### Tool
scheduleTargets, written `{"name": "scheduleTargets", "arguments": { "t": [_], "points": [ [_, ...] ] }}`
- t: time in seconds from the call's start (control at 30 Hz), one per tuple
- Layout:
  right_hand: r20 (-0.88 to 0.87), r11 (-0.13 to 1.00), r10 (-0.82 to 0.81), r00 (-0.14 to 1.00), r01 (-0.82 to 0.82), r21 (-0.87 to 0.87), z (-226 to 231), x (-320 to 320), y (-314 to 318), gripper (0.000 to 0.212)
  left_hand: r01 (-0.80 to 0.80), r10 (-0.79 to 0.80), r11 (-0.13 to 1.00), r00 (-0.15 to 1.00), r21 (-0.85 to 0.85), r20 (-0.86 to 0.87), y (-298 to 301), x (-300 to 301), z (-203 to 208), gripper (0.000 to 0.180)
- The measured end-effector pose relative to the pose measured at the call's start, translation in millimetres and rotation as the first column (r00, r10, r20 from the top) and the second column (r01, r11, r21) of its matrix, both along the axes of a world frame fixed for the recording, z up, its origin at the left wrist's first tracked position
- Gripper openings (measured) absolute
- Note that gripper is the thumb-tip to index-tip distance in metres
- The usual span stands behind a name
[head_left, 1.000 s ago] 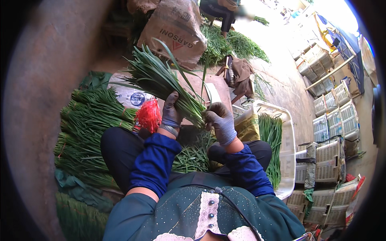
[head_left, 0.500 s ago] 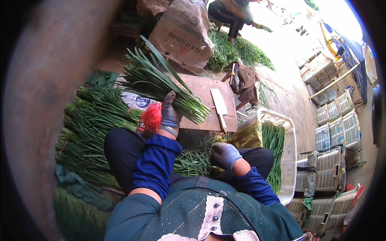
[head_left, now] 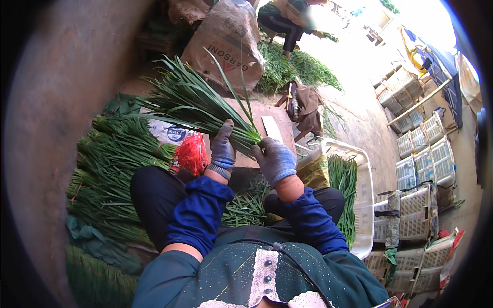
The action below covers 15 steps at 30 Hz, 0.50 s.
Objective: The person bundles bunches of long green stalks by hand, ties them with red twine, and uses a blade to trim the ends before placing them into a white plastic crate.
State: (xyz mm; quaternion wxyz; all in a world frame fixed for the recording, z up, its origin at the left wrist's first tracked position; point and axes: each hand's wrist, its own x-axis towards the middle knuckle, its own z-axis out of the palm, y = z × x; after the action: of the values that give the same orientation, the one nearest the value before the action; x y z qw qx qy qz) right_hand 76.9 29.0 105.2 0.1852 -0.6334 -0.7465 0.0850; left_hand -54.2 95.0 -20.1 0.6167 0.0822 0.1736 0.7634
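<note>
My gloved left hand (head_left: pixel 222 148) is wrapped round a thick bunch of garlic chives (head_left: pixel 197 105) held up over the board. The leaves fan out toward the far left and the pale ends point right. At those ends, the fingers of my gloved right hand (head_left: pixel 278 162) pinch the chives; exactly how many stalks they grip is hidden. Beneath is a reddish-brown board (head_left: pixel 288 122), where a cleaver (head_left: pixel 271 128) lies, its handle covered by my right hand. Close beside my left wrist hangs a tuft of red plastic ties (head_left: pixel 192 154).
Stacked chive bundles (head_left: pixel 118 174) fill the left side. Loose chives (head_left: pixel 246 205) lie between my legs. A white plastic basket (head_left: pixel 365 205) with chives stands at my right. Beyond are a large wrapped carton (head_left: pixel 226 49), a stool with a brown garment (head_left: pixel 308 105), a seated person (head_left: pixel 282 18) and crates (head_left: pixel 416 215).
My right hand has risen from near my right knee to the pale ends of the bunch and closed on them. The bunch has tilted lower, its leaves spreading farther left.
</note>
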Motion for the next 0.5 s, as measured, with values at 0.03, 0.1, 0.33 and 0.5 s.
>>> {"name": "scheduleTargets", "arguments": {
  "t": [0.03, 0.1, 0.33, 0.5],
  "points": [
    [-0.011, 1.0, -0.013, 1.0, 0.013, -0.019, -1.4, 0.7, 2.8, 0.025, -0.006, 0.006, 1.0, 1.0, 0.014, -0.021, 2.7, 0.0, -6.2, 0.032],
    [-0.053, 1.0, -0.022, 0.998, 0.022, 0.001, -5.9, 2.7, 5.8, 0.023, -0.03, 0.032, 0.999, 0.998, 0.035, -0.055, 6.0, 1.1, -10.7, 0.031],
    [-0.866, 0.971, -0.239, 0.44, 0.082, -0.226, -34.3, 27.3, 12.2, 0.015, -0.015, 0.015, 1.0, 1.0, 0.006, -0.017, -1.1, 2.9, 7.9, 0.034],
    [-0.933, 0.933, -0.355, 0.059, 0.083, -0.35, -46.1, 46.6, 6.6, 0.015, 0.007, -0.006, 1.0, 1.0, -0.015, 0.03, -5.4, -5.2, 20.6, 0.033]
  ]
}}
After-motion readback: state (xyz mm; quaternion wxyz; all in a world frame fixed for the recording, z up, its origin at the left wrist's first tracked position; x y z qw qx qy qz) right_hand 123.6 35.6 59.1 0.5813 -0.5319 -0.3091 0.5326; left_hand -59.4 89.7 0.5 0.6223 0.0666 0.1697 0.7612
